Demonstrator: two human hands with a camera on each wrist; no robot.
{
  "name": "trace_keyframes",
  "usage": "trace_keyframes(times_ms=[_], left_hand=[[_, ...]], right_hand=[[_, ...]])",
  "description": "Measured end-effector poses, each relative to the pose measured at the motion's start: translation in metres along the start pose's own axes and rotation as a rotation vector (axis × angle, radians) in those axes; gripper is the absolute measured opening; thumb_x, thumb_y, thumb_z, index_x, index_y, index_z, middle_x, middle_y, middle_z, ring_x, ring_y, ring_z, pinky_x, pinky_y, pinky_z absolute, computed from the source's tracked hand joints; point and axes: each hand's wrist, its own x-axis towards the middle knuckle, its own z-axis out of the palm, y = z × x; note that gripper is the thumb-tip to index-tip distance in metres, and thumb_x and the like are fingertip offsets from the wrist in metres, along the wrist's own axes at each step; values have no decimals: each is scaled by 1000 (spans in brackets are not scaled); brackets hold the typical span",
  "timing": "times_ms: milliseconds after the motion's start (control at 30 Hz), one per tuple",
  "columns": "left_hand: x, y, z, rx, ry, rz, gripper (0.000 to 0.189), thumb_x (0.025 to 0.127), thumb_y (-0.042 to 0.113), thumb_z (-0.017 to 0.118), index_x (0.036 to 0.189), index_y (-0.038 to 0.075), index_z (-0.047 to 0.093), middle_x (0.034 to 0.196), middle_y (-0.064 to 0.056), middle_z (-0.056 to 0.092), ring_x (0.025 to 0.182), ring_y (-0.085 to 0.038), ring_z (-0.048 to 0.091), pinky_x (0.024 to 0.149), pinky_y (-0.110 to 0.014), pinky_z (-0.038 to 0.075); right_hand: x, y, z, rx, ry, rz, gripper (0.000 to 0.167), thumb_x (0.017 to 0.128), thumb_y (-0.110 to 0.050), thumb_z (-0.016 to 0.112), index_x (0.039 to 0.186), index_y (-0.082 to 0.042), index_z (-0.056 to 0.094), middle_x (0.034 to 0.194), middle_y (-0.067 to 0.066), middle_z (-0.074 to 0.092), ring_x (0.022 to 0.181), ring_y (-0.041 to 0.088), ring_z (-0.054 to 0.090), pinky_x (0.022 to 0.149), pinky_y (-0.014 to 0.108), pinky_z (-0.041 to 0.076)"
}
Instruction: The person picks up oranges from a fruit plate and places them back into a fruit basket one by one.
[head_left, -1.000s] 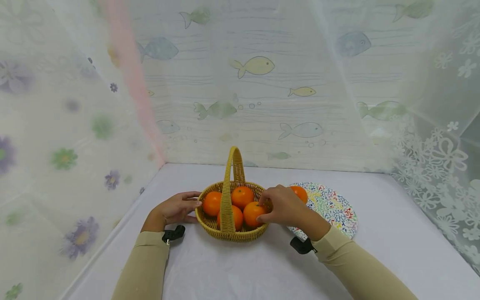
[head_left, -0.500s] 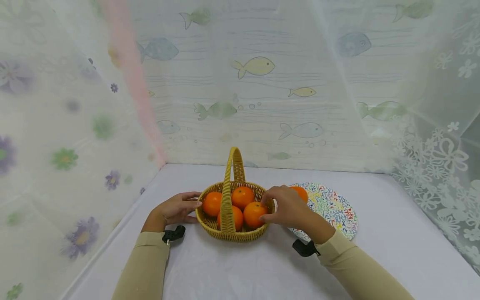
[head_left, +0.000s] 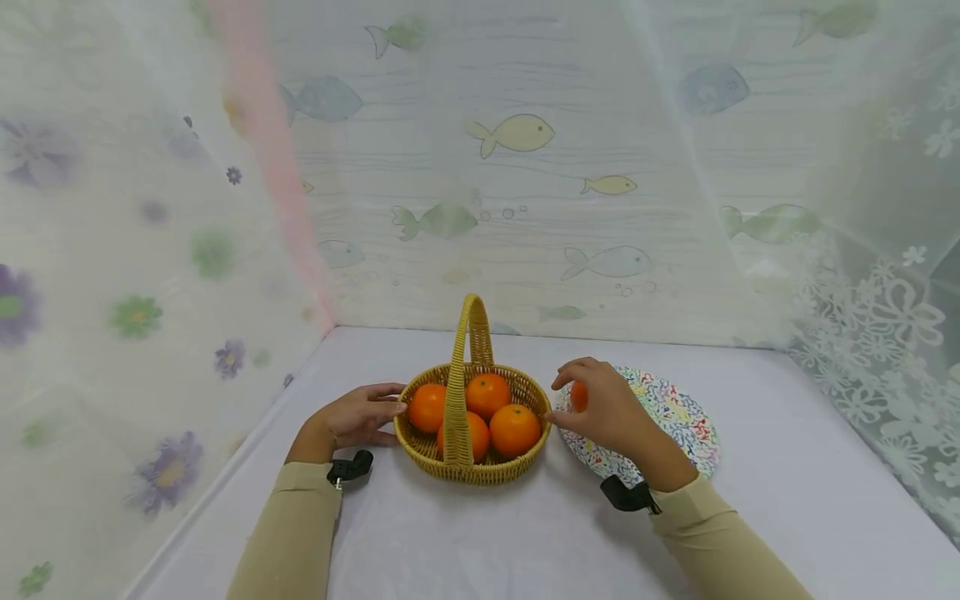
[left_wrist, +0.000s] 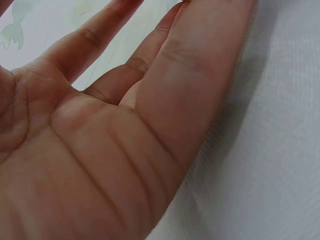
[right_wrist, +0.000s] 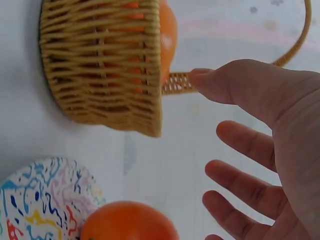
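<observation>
A yellow wicker basket [head_left: 480, 474] with a tall arched handle holds several oranges [head_left: 514, 431]. My left hand [head_left: 360, 419] lies against its left rim, thumb and fingers fairly straight. In the left wrist view the palm [left_wrist: 85, 165] is near the white cloth. My right hand [head_left: 618, 417] is in the air at the right of the basket, fingers spread and loosely bent, with nothing in them. One more orange [right_wrist: 130, 222] sits on a round plate [head_left: 686, 425] with a colourful scribble pattern. In the head view the right hand hides most of that orange.
A white cloth [head_left: 465, 542] covers the table. A pale curtain with printed fish [head_left: 517, 133] hangs behind, and a flowered one [head_left: 135, 317] stands on the left. Lace-patterned netting [head_left: 877, 333] hangs on the right.
My right hand has let go of the front right orange in the basket and moved right, towards the plate, its fingers spreading. The left hand stays at the basket's rim.
</observation>
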Motion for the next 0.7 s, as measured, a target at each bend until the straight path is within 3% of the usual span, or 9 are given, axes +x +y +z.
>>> trace_keyframes(times_ms=[300, 700], left_hand=[[-1, -1, -1, 7, 18, -9, 61, 100, 20, 69, 154, 6, 44, 146, -14, 55, 127, -26, 59, 97, -57, 57], [0, 1, 2, 8, 7, -4, 60, 100, 18, 67, 154, 5, 43, 148, -14, 53, 130, -27, 57, 98, -57, 56]], right_hand=[[3, 19, -6, 22, 3, 95, 39, 80, -31, 90, 112, -18, 72, 141, 13, 60, 125, 42, 53, 84, 47, 63], [2, 45, 0, 45, -70, 232, 64, 78, -30, 89, 134, -14, 61, 148, 16, 49, 118, 38, 54, 85, 50, 63]])
